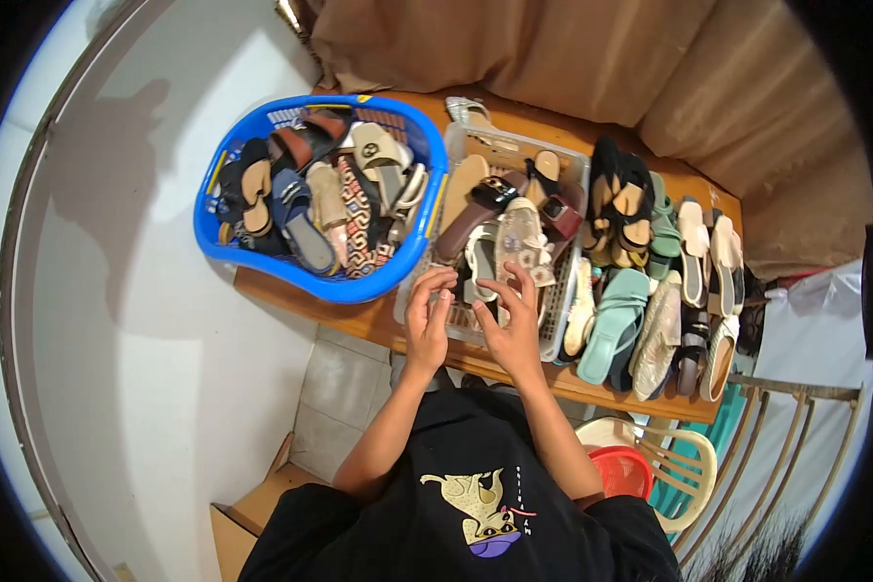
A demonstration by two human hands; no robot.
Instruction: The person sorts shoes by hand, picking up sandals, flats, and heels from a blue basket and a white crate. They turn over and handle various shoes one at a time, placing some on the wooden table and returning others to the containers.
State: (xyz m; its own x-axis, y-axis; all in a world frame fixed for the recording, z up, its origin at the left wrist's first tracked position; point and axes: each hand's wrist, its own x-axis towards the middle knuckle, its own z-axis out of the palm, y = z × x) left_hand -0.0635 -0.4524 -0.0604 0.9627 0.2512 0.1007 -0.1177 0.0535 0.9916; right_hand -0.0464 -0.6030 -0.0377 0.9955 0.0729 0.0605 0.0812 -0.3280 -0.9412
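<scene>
My left hand (429, 315) is raised near the front edge of a clear plastic basket (574, 281), its fingers bent and apart with nothing in them. To its right, my right hand (510, 320) is held likewise, fingers spread and empty, overlapping the basket in this view. Inside that basket lie several shoes, among them a beige flat with flower trim (521, 238), a brown slide with a black strap (473, 215), a white sandal (480, 260) and a dark red shoe (561, 215). My fingertips are closest to the flower-trimmed flat and the white sandal.
A blue laundry basket (335, 287) full of sandals stands at the left of the wooden table (383, 322). Rows of paired shoes, including mint slides (615, 320), line the right side. A cream plastic chair (700, 466) with a red basket (621, 472) stands at lower right.
</scene>
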